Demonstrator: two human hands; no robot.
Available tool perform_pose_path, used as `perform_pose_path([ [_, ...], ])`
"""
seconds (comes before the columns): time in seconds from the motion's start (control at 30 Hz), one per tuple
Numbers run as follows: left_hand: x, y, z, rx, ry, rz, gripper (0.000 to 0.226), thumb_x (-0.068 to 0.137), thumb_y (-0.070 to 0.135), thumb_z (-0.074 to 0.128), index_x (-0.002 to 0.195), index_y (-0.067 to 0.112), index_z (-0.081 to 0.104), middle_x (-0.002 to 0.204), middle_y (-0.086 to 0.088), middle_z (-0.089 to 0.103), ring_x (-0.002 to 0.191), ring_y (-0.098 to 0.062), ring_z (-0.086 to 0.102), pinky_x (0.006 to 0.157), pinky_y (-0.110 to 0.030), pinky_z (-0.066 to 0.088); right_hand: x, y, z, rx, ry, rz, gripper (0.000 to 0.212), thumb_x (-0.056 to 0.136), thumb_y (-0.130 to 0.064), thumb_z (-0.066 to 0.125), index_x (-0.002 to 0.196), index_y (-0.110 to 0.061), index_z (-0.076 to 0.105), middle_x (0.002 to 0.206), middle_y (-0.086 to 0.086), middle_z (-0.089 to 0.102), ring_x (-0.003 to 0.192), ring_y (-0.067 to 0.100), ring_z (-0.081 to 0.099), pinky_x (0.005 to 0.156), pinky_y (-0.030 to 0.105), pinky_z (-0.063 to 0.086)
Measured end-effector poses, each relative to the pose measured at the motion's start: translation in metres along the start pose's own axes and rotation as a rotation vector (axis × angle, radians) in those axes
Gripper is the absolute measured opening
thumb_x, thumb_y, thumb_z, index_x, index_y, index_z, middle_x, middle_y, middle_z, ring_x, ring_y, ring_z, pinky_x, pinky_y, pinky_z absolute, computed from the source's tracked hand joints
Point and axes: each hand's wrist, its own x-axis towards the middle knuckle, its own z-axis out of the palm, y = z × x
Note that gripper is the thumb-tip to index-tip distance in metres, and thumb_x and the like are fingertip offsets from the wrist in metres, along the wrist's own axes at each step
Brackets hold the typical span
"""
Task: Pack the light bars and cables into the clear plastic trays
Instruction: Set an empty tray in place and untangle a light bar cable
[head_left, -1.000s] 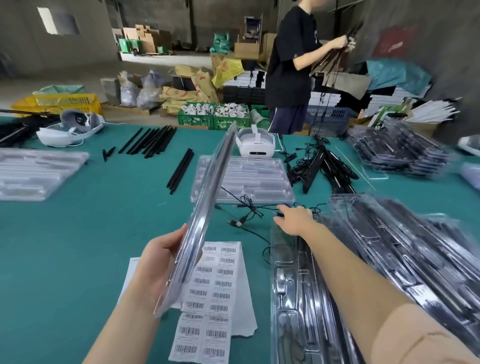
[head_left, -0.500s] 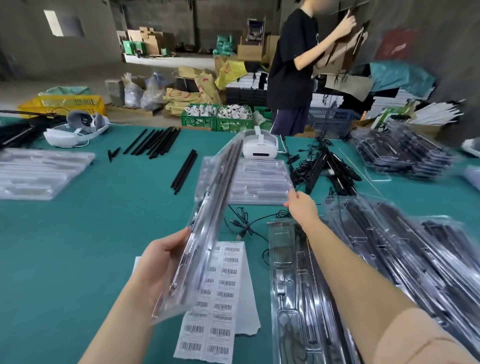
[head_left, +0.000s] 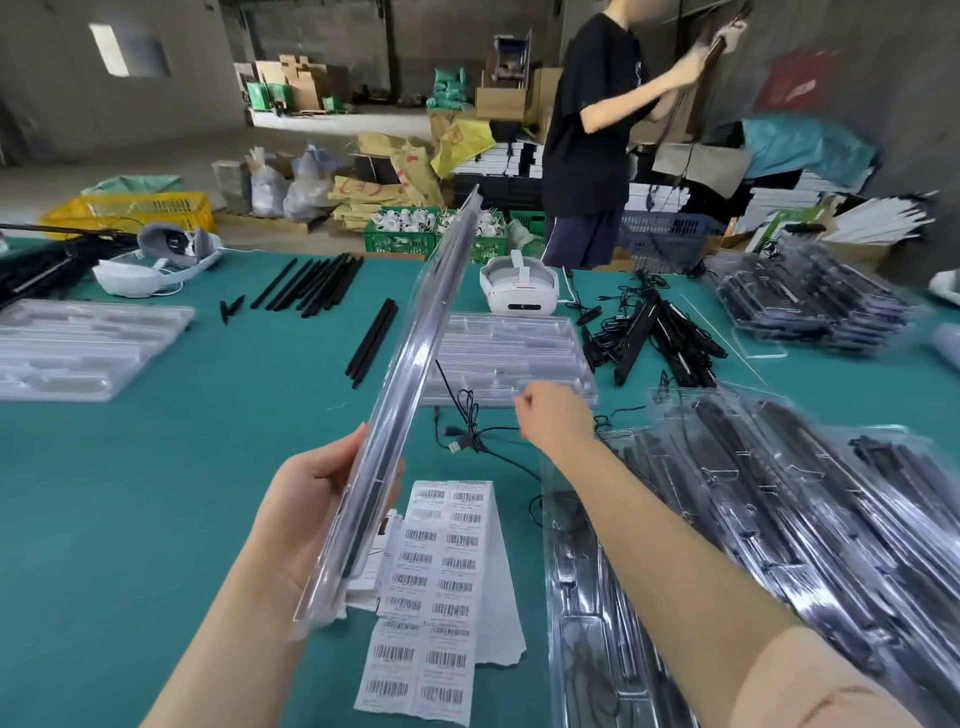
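While my left hand (head_left: 311, 512) is gripping a clear tray (head_left: 400, 410) edge-on at frame centre, fingers curled round its lower end, I am seeing only a dark strip inside it. My right hand (head_left: 553, 418) is hovering right of centre with fingers curled; I cannot tell whether it is pinching the black cable (head_left: 470, 434) beside it. Filled trays (head_left: 779, 499) at the lower right are blurring and running off frame.

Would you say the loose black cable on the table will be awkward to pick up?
Probably floppy: the cable lies in loose loops on the table. Likely light, being thin. It may snag, since its strands cross near the right hand.
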Motion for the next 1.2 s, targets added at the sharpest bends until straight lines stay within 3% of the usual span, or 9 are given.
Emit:
perform_pose_path([
  [0.07,-0.002,0.000,0.001,-0.012,-0.001,0.008,0.061,0.087,0.022,0.054,0.139,-0.008,0.047,0.074,0.000,0.069,0.058,-0.007,0.067,0.050,-0.018,0.053,-0.003,-0.008,0.003,0.214,-0.202,-0.118,0.034,0.104,-0.019,0.043,0.133,-0.026,0.059,0.101,-0.002,0.068,0.054,0.012,0.066,0.056,0.028,0.053],
  [0.17,-0.002,0.001,0.001,-0.066,0.007,0.004,0.046,0.099,0.019,0.046,0.137,-0.005,0.048,0.071,0.000,0.068,0.055,-0.008,0.067,0.049,-0.019,0.053,-0.010,-0.015,0.011,0.232,-0.388,-0.171,0.046,0.101,-0.014,0.049,0.145,-0.028,0.049,0.098,-0.002,0.068,0.054,0.010,0.068,0.058,0.028,0.055],
  [0.37,-0.005,0.006,-0.005,-0.086,-0.029,0.001,0.029,0.098,0.017,0.050,0.117,-0.001,0.063,0.072,-0.001,0.069,0.056,-0.011,0.067,0.049,-0.021,0.054,-0.014,-0.015,0.025,0.319,-0.211,-0.089,0.024,0.102,-0.015,0.049,0.114,-0.010,0.070,0.095,0.007,0.073,0.083,0.023,0.072,0.082,0.043,0.059],
  [0.6,-0.010,0.011,-0.012,-0.126,-0.036,-0.020,0.027,0.085,0.023,0.061,0.087,0.004,0.081,0.072,-0.006,0.069,0.055,-0.017,0.067,0.048,-0.027,0.056,-0.019,-0.005,0.005,0.681,-0.160,0.225,0.053,0.105,-0.009,0.040,0.156,-0.015,0.026,0.107,0.011,0.071,0.057,0.016,0.061,0.051,0.025,0.051],
  [0.73,-0.002,-0.003,-0.004,0.024,-0.021,0.093,0.024,0.095,0.022,0.057,0.098,0.001,0.069,0.080,-0.007,0.064,0.068,-0.020,0.062,0.064,-0.033,0.059,-0.046,-0.014,-0.016,0.944,-0.168,0.291,0.045,0.108,-0.043,0.034,0.136,-0.014,0.055,0.078,0.006,0.075,0.053,0.016,0.062,0.054,0.028,0.052],
  [0.83,-0.005,-0.031,0.001,0.220,0.004,0.101,0.028,0.102,0.015,0.051,0.080,0.011,0.067,0.070,-0.007,0.062,0.060,-0.019,0.061,0.056,-0.029,0.054,-0.087,-0.011,-0.033,1.504,-0.448,0.326,0.073,0.097,-0.072,0.027,0.126,-0.014,0.059,0.102,0.013,0.076,0.099,0.037,0.072,0.079,0.046,0.062],
  [0.93,-0.013,-0.071,-0.006,0.378,-0.050,-0.020,0.013,0.102,0.012,0.054,0.103,0.012,0.067,0.084,-0.014,0.073,0.071,-0.024,0.071,0.063,-0.034,0.058,-0.129,0.003,-0.033,1.623,-0.563,0.307,0.094,0.079,-0.086,0.040,0.148,-0.023,0.041,0.149,0.022,0.043,0.141,0.042,0.036,0.115,0.059,0.028],
  [1.07,-0.027,-0.100,-0.020,0.489,-0.117,-0.172,0.020,0.101,0.015,0.057,0.118,0.006,0.057,0.088,-0.015,0.075,0.078,-0.026,0.074,0.065,-0.032,0.059,-0.160,0.003,0.002,1.377,-0.331,0.352,0.101,0.079,-0.050,0.077,0.157,-0.017,0.021,0.162,0.006,0.025,0.147,0.030,0.028,0.119,0.053,0.017],
  [1.2,-0.031,-0.098,-0.029,0.929,0.010,-0.111,0.029,0.104,0.031,0.049,0.099,0.007,0.065,0.075,-0.004,0.072,0.061,-0.011,0.069,0.058,-0.030,0.057,-0.181,0.004,0.032,1.266,-0.276,0.351,0.088,0.091,-0.032,0.073,0.158,-0.016,0.019,0.163,0.004,0.025,0.144,0.019,0.031,0.116,0.041,0.024],
])
